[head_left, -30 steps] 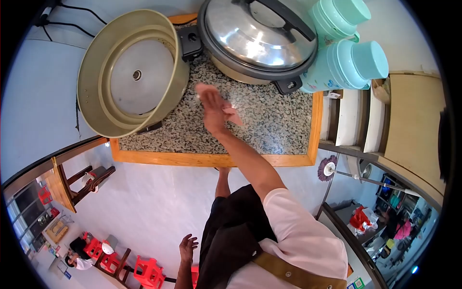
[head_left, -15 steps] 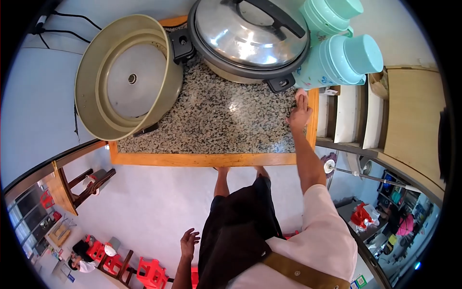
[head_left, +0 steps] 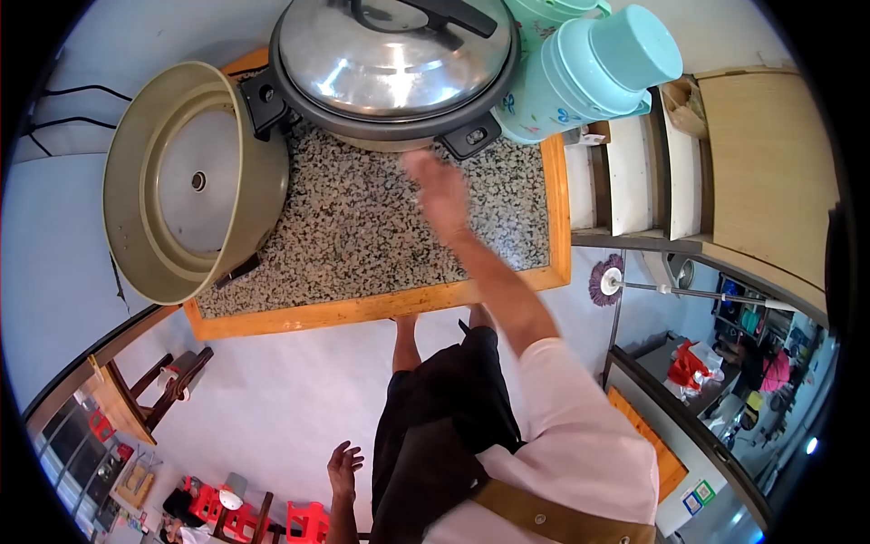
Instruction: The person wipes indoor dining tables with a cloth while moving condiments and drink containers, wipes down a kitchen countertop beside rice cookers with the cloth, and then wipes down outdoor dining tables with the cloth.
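Note:
My right hand (head_left: 444, 199), blurred by motion, is over the speckled stone tabletop (head_left: 362, 227), just in front of the lidded metal cooker (head_left: 394, 63). A pink cloth (head_left: 419, 163) shows at its fingertips, partly hidden by the hand and smeared. My left hand (head_left: 344, 467) hangs low beside my dark apron, fingers apart, with nothing in it. Left of the cooker stands a round, open beige pot (head_left: 263, 172) with a metal plate inside. Light-green flasks (head_left: 566, 77) stand at the tabletop's right back corner.
Wooden edging (head_left: 344, 317) borders the tabletop. Shelving (head_left: 634, 186) stands to the right, with a mop head (head_left: 606, 279) below it. A wooden chair (head_left: 177, 385) and red stools (head_left: 308, 521) are at lower left. People are visible in the distance at both sides.
My right hand has moved left from the tabletop's right edge to the front of the cooker, with the pink cloth. The view has shifted and turned. My left hand still hangs open.

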Demonstrator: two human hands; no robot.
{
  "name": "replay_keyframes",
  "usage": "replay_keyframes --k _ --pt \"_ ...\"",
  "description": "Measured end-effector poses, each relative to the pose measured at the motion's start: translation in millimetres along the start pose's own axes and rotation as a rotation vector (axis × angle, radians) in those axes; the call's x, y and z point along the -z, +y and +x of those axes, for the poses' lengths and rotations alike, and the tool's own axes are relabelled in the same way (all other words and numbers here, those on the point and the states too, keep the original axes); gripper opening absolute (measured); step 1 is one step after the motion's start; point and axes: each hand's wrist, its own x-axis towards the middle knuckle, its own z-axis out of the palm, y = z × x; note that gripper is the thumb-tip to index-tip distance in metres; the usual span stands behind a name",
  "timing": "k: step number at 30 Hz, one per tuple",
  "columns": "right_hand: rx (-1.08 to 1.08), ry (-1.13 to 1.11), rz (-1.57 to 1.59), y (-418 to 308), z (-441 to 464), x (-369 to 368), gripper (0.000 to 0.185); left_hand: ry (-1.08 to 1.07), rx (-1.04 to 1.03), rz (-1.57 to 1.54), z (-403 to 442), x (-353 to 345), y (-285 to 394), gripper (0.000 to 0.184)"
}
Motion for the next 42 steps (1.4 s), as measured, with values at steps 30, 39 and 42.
replay_keyframes --k 30,39,42 --pt "-0.161 0.567 -0.519 177 -207 130 0.062 -0.103 0.017 0.094 16 -19 4 0.044" --pt "-0.305 0.295 1.162 31 -195 -166 0.055 -0.036 -0.026 -0.048 7 -1 5 0.042" --pt "-0.209 -0.174 0.927 -37 -203 -273 0.053 0.029 0.001 -0.117 1 6 -8 0.043"
